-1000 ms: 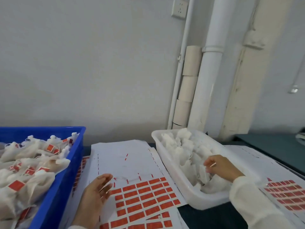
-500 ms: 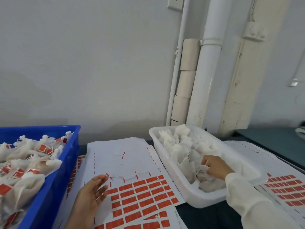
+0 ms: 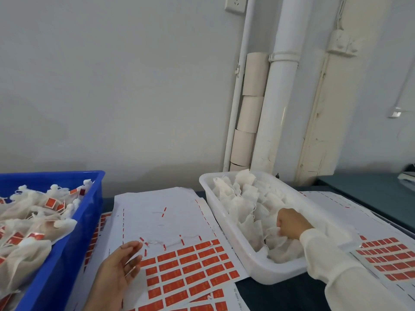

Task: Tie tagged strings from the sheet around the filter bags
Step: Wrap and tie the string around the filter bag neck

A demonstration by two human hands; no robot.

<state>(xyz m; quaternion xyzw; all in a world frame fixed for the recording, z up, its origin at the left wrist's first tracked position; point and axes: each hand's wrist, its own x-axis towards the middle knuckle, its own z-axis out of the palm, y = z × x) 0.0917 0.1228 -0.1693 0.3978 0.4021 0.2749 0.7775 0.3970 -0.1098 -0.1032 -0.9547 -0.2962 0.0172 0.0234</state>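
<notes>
A white sheet [image 3: 157,221] with rows of red tags [image 3: 190,272] and loose strings lies in the middle of the table. My left hand [image 3: 119,270] rests on its left part, fingers straight, tips beside a red tag with string. A white tray [image 3: 251,268] to the right holds several empty white filter bags [image 3: 242,203]. My right hand [image 3: 292,225] is inside the tray, fingers curled around a filter bag at the near end.
A blue crate [image 3: 74,243] at the left holds several tied bags with red tags. Another tag sheet [image 3: 386,259] lies right of the tray. More sheets lie under the middle one. White pipes [image 3: 276,108] and paper rolls stand against the wall behind.
My right hand has dug lower into the filter bags at the tray's near end. My left hand has stayed on the sheet. The camera has tilted slightly upward.
</notes>
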